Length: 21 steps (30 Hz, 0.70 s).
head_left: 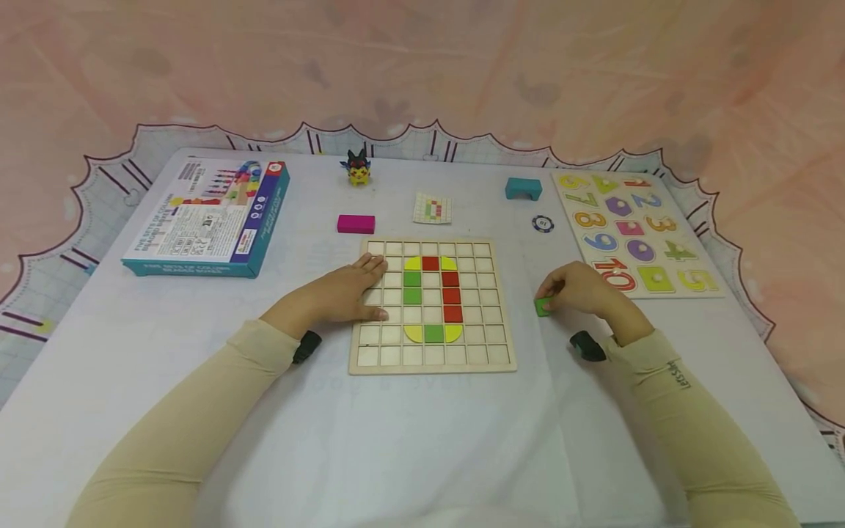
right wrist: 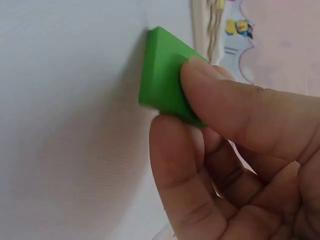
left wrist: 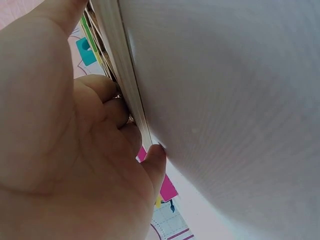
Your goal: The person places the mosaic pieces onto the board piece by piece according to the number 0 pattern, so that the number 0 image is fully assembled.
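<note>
A wooden grid board (head_left: 485, 352) lies mid-table, with red, green and yellow tiles set in some of its squares, forming a ring. My left hand (head_left: 343, 292) rests on the board's left edge, fingers spread over the outer squares; in the left wrist view the little finger reaches past the board's rim (left wrist: 131, 75). To the right of the board, my right hand (head_left: 577, 288) pinches a green square tile (right wrist: 167, 75) between thumb and fingers. The tile stands tilted, close to the white cloth; whether it touches the cloth I cannot tell.
Behind the board are a small pattern card (head_left: 433, 209), a magenta block (head_left: 356, 224), a yellow figurine (head_left: 359, 170), a teal bridge block (head_left: 524, 188) and a round chip (head_left: 543, 224). A toy box (head_left: 205, 213) lies at left, a number puzzle board (head_left: 634, 235) at right.
</note>
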Motion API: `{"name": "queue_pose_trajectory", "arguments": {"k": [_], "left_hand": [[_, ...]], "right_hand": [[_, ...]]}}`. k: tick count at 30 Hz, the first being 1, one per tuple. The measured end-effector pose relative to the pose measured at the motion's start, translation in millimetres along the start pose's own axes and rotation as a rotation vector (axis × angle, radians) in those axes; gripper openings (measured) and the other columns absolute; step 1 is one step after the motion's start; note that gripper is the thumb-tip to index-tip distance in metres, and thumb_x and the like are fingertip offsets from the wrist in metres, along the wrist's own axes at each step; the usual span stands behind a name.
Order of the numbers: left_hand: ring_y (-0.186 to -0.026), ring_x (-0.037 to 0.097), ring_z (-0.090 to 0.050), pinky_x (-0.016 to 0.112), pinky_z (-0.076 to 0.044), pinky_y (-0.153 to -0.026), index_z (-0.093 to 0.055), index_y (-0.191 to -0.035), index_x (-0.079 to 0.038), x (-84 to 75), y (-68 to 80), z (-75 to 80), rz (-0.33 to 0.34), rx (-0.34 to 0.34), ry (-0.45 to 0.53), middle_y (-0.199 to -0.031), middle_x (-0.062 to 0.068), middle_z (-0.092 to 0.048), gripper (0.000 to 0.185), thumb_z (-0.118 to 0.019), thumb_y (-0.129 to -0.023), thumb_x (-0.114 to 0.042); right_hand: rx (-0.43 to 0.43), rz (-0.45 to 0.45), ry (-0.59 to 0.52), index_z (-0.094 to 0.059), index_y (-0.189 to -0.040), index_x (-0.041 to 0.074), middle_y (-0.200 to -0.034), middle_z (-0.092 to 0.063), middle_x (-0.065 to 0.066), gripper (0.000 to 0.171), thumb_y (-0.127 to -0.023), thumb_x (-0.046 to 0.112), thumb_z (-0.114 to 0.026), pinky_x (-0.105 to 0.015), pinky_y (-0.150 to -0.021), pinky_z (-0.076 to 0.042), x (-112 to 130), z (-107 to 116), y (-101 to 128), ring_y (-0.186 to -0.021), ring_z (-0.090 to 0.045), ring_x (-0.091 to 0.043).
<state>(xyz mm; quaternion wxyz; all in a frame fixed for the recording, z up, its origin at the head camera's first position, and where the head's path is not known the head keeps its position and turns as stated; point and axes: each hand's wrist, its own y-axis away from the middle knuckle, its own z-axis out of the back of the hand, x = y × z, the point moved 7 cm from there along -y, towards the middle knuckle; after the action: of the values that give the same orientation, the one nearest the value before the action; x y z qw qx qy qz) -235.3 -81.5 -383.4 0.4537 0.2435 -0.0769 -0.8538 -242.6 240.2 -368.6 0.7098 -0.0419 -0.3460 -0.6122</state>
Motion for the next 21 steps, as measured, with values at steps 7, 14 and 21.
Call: {"name": "queue_pose_trajectory", "arguments": {"k": [7,14,21], "left_hand": [[-0.142,0.031,0.002,0.046,-0.010,-0.115,-0.009,-0.147,-0.001,1.8,-0.3,0.0,0.011,0.007,0.000,-0.155,0.014,-0.005,0.091,-0.057,-0.086,-0.049],[-0.142,0.030,0.002,0.045,-0.009,-0.115,-0.008,-0.147,-0.001,4.9,-1.4,0.4,0.004,-0.003,-0.005,-0.154,0.015,-0.004,0.091,-0.057,-0.086,-0.049],[-0.142,0.032,0.002,0.047,-0.010,-0.115,-0.009,-0.146,0.001,0.9,-1.5,0.2,-0.011,0.000,0.006,-0.154,0.016,-0.005,0.092,-0.058,-0.086,-0.048]], "right_hand": [[-0.024,0.031,-0.076,-0.069,-0.094,0.001,-0.086,-0.062,-0.006,0.018,-0.079,0.010,-0.070,-0.027,-0.069,-0.042,18,5,-5,-0.082,-0.051,-0.019],[-0.024,0.085,-0.167,-0.069,-0.094,0.000,-0.086,-0.062,-0.006,0.018,-0.078,0.009,-0.071,-0.025,-0.069,-0.044,54,-10,-22,-0.081,-0.052,-0.018],[0.031,0.173,-0.239,-0.069,-0.090,0.001,-0.084,-0.062,-0.004,0.014,-0.078,0.006,-0.071,-0.027,-0.073,-0.044,98,-38,-34,-0.082,-0.052,-0.018]]}}
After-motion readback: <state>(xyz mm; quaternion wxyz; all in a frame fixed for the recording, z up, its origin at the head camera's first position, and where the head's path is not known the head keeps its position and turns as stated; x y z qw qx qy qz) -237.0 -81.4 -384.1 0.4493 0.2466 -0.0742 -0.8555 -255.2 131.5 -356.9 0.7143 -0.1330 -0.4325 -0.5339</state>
